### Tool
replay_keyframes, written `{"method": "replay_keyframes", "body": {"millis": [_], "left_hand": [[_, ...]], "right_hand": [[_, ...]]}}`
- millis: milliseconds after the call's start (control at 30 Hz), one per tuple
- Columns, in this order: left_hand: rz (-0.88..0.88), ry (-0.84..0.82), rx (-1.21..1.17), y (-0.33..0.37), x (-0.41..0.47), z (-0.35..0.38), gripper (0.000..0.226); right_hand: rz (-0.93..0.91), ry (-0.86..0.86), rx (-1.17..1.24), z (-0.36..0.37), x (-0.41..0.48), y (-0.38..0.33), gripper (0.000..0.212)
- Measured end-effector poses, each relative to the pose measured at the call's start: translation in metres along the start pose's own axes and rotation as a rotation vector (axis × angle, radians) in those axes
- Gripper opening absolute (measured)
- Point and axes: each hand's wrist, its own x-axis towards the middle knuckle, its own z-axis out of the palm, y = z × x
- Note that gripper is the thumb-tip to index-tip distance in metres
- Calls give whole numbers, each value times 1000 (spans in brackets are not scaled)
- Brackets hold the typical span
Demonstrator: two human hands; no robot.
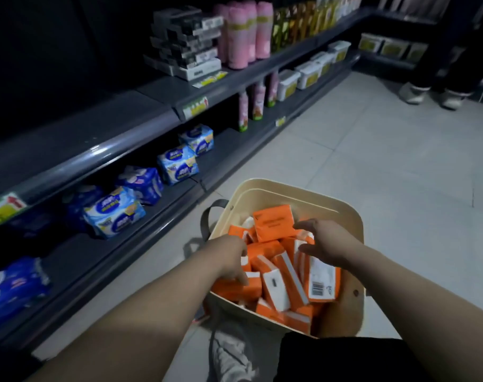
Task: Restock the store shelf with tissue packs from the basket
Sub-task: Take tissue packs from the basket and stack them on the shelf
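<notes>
The beige basket (pixel 331 205) is sitting on the floor (pixel 372 150) at 6 o'clock, holding orange tissue packs (pixel 273 221) that are lying at all angles. The left hand (pixel 229 257) is reaching in at the basket's 9 o'clock side, fingers bending down over the packs; I cannot tell whether it is grasping one. The right hand (pixel 328 241) is hovering at the 3 o'clock side, fingers spread and released, just over the pile. Beneath it, a white-faced pack (pixel 321 279) is showing a barcode. The print on the topmost orange pack is blurring beyond reading. On the lower shelf (pixel 229 144) at 9 o'clock, blue packs (pixel 113 213) are lying with an unreadable oval logo. A yellow-green price tag (pixel 3 209) with a red arrow is hanging on the shelf edge above them, its text illegible.
</notes>
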Motion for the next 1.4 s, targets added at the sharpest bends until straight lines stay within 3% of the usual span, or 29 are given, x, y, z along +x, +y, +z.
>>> {"method": "replay_keyframes", "body": {"millis": [133,300,400,567,667,867,1000,1167,1400], "left_hand": [[-16,-146,108,10,13,20,52],[13,-34,86,-1,20,30,31],[-15,55,-68,-15,16,13,33],[-36,194,-578,-39,-12,-8,26],[-32,216,-771,-51,-31,-12,29],[-88,338,-910,-77,-46,-15,37],[-95,408,-863,-94,-56,-26,28],[-115,533,-810,-117,-71,-42,25],[-173,742,-707,-155,-111,-62,33]], "right_hand": [[-16,-54,26,9,8,6,51],[-17,-92,91,17,11,-1,52],[-12,-95,104,23,11,-10,54],[-16,-100,-53,39,9,-38,67],[-32,-105,-58,48,10,-52,61],[-117,-176,-207,55,11,-71,39],[-3,-211,-28,25,18,-77,22],[104,-64,170,-24,33,-84,35],[-50,190,619,-65,33,-155,34]]}}
